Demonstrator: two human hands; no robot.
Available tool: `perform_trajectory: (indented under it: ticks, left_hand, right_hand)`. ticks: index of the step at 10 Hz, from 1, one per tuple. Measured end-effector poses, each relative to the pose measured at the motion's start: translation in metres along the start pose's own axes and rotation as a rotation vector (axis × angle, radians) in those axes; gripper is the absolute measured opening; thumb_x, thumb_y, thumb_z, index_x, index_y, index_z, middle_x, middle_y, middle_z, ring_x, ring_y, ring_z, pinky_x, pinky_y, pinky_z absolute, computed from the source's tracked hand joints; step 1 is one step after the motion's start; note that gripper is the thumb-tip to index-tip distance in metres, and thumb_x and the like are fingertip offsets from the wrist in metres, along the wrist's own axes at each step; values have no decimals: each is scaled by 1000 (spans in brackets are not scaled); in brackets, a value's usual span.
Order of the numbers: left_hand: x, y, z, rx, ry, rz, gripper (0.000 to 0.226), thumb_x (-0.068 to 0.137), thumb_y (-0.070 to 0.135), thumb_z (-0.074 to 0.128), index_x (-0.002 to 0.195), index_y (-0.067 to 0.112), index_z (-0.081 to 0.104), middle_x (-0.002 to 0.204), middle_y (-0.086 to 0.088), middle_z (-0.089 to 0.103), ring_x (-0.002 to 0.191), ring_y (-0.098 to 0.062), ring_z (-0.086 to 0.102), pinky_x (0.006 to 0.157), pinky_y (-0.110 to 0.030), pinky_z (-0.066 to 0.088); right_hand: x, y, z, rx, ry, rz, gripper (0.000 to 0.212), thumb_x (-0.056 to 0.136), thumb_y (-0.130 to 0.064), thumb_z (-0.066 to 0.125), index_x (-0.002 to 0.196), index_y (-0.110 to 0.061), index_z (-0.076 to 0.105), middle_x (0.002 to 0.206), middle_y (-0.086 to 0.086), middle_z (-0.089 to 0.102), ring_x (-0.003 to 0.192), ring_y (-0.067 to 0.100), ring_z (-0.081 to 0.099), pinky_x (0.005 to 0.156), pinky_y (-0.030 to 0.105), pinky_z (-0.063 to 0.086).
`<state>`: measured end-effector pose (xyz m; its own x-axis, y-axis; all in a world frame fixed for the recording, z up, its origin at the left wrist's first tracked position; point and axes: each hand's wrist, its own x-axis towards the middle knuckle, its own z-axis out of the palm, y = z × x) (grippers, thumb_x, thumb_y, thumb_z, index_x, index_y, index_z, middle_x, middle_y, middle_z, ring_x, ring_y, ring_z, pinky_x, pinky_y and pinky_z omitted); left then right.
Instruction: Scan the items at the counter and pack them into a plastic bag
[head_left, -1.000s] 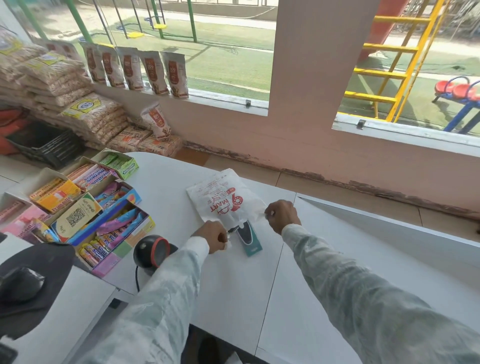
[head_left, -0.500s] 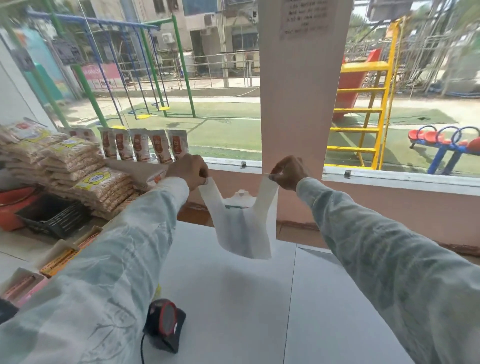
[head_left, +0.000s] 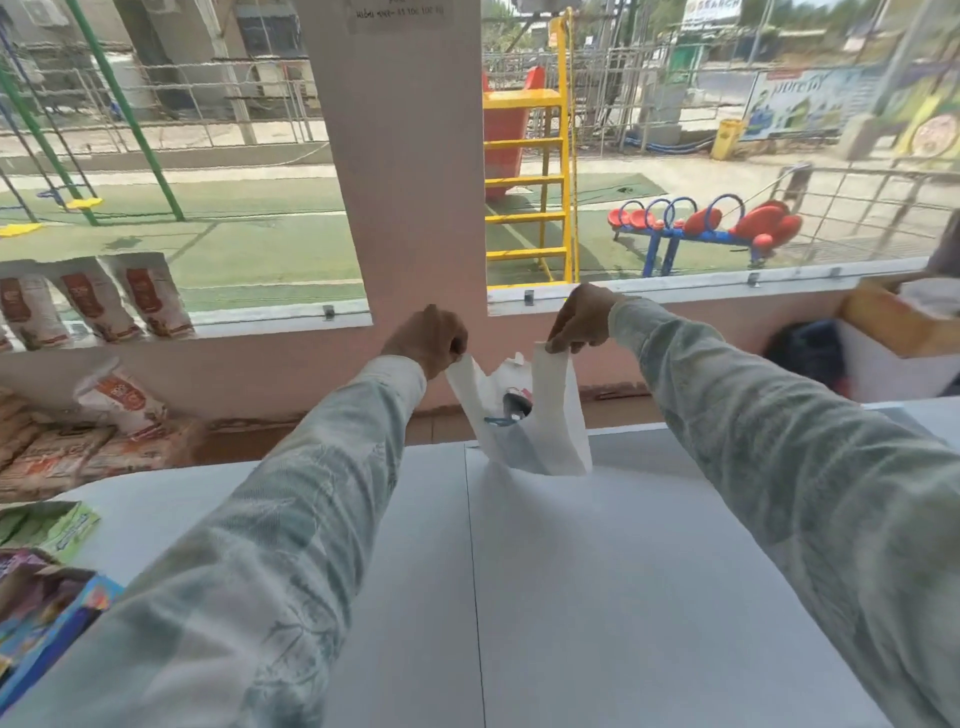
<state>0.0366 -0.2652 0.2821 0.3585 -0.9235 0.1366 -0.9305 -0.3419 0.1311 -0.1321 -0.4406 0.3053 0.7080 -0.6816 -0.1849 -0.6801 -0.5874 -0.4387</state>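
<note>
A white plastic bag (head_left: 551, 441) stands upright near the far edge of the white counter (head_left: 597, 582), held up by its two handles. My left hand (head_left: 428, 338) is closed on the left handle and my right hand (head_left: 582, 318) pinches the right one. Through the bag's open mouth I see a dark and teal packaged item (head_left: 511, 408) inside. Both arms reach forward in pale patterned sleeves.
Boxes of small packaged goods (head_left: 47, 582) sit at the counter's left edge. Bagged goods (head_left: 93, 301) line the window sill and lie stacked on the floor at the left. A cardboard box (head_left: 904, 338) stands at the right. Windows face a playground.
The bag was lying flat on the counter beside the teal item. Both hands lifted it by its handles, and it now stands further right with the item inside. The view has tilted up.
</note>
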Motion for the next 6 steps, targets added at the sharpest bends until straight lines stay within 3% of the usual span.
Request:
perform_trajectory:
  ticks: [1, 2, 3, 5, 6]
  left_hand:
    - [10, 18, 29, 191, -102, 162, 18, 81, 0, 60, 78, 12, 73, 94, -14, 72, 81, -35, 68, 65, -35, 50]
    - [1, 20, 48, 245, -167, 209, 18, 78, -2, 56, 74, 10, 68, 93, -16, 70, 82, -36, 69, 63, -34, 47]
    - [-36, 9, 82, 263, -227, 158, 14, 83, -3, 52, 87, 3, 65, 95, -16, 71, 84, -37, 69, 67, -40, 53]
    - [-111, -33, 129, 381, -364, 50, 25, 82, -12, 51, 100, 1, 63, 102, -16, 71, 91, -37, 69, 74, -41, 54]
    - [-138, -54, 142, 396, -408, 1, 24, 87, -2, 55, 110, 4, 62, 114, -15, 68, 102, -36, 66, 82, -43, 52]
  right_hand:
    - [-16, 23, 10, -13, -259, 112, 22, 76, -19, 83, 96, -12, 79, 77, 4, 75, 58, 12, 62, 60, 24, 52]
    - [-22, 28, 44, 27, -432, 155, 26, 75, -17, 84, 99, -8, 78, 80, 6, 74, 59, 13, 61, 60, 24, 52]
    - [-29, 29, 123, 208, -623, 212, 31, 73, -12, 86, 101, -4, 77, 101, 16, 75, 77, 21, 65, 79, 32, 54]
    - [-53, -10, 244, 315, -756, 207, 26, 77, -8, 82, 101, -2, 75, 89, 12, 74, 65, 13, 68, 77, 30, 55]
    - [-57, -28, 272, 305, -811, 199, 17, 83, -9, 76, 100, -4, 77, 94, 10, 78, 79, 18, 74, 76, 28, 57]
